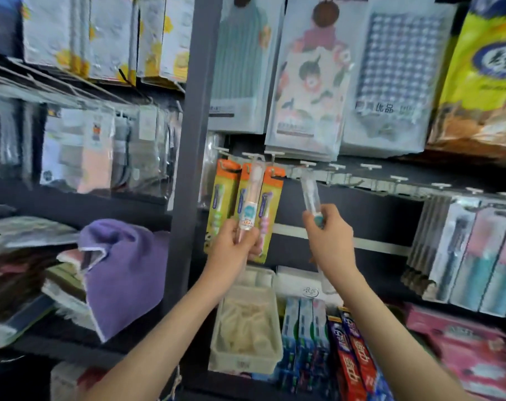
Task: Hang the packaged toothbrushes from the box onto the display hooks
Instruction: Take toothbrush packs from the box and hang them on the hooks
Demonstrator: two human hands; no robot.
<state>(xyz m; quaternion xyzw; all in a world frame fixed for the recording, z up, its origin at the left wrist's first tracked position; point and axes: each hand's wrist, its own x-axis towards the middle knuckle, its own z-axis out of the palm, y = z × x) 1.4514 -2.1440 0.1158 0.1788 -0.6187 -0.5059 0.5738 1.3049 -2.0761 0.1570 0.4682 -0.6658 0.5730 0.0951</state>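
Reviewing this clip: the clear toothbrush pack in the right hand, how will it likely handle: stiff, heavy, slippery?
Probably stiff: the clear toothbrush pack stands straight and unbent above the right hand, gripped only at its lower end. Likely light, since that one end grip holds it up. Its glossy plastic may be slippery.

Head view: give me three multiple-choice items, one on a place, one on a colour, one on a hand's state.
1. The purple towel lies: A right of the grey post; B left of it; C on the floor.
2. The hanging cards behind the pink pack in the left hand are: A black; B purple; C orange and yellow.
3. The right hand: A holds a clear pack; B is empty; C presses the towel.
B: it drapes left of the post. C: orange tops, yellow bodies. A: fingers curl round the pack.
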